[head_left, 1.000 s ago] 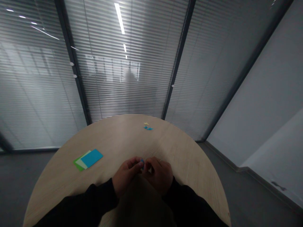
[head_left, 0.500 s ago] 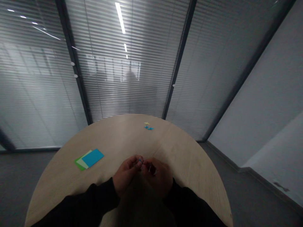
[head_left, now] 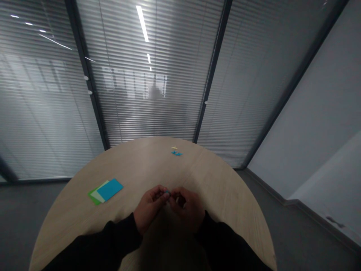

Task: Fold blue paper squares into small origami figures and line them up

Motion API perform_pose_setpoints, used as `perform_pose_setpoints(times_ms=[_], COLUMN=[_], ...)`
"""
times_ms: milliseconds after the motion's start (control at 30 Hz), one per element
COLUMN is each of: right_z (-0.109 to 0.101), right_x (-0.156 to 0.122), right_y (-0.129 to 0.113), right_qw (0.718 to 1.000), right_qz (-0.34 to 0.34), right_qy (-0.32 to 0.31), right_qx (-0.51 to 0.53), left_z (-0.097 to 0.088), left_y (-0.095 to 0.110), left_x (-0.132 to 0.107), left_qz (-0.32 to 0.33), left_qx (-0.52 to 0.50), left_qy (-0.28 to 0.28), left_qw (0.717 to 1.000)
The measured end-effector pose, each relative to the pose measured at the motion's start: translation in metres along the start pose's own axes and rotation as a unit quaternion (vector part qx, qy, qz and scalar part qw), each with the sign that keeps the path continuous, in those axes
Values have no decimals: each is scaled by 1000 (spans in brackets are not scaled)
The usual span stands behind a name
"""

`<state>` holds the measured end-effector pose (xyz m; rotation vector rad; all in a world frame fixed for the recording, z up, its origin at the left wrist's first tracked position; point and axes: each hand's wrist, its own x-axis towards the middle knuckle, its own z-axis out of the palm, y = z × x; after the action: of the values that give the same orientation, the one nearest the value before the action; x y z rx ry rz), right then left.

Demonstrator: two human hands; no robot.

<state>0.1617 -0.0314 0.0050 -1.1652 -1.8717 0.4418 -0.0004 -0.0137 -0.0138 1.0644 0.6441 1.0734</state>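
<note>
Between my fingertips is a small piece of blue paper [head_left: 167, 192], mostly hidden. My left hand [head_left: 150, 206] pinches it from the left with thumb and forefinger. From the right, my right hand [head_left: 187, 209] closes its fingers on it, the tips almost touching those of the left. Both hands are just above the near middle of the table. To the left lie overlapping sheets of paper: a blue sheet [head_left: 110, 189] on top, a pale green sheet [head_left: 98, 195] beneath it and a brighter green sheet [head_left: 94, 200] at the bottom.
Toward the far edge of the round wooden table [head_left: 141, 158] sit small folded paper pieces, a yellow one [head_left: 174, 148] and two blue ones [head_left: 178, 154]. Behind the table stands a glass partition with blinds [head_left: 152, 120]. A white wall [head_left: 318, 131] rises on the right.
My hands stay almost in place, the fingertips shifting slightly around the blue paper, less of which shows now. The sheets and folded pieces lie as before; the view has tilted a little.
</note>
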Motion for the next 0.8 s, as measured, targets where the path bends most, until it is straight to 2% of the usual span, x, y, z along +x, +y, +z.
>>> perform_pose_setpoints(times_ms=[167,333,567,800], right_z=[1,3,3,7], right_x=[2,1,1,1], right_y=[12,12,15,16], right_qw=[999,997,988,956], right_qz=[26,32,87,150], right_qy=[11,30,-21,-19], right_qx=[38,62,122,251], left_z=[-1,1,3,5], left_y=[1,2,2,6], left_x=[2,1,2,1], left_qz=[-11,0,-13,-5], left_qx=[53,70,41,64], left_qy=[25,61,53,44], left_qw=[998,996,998,997])
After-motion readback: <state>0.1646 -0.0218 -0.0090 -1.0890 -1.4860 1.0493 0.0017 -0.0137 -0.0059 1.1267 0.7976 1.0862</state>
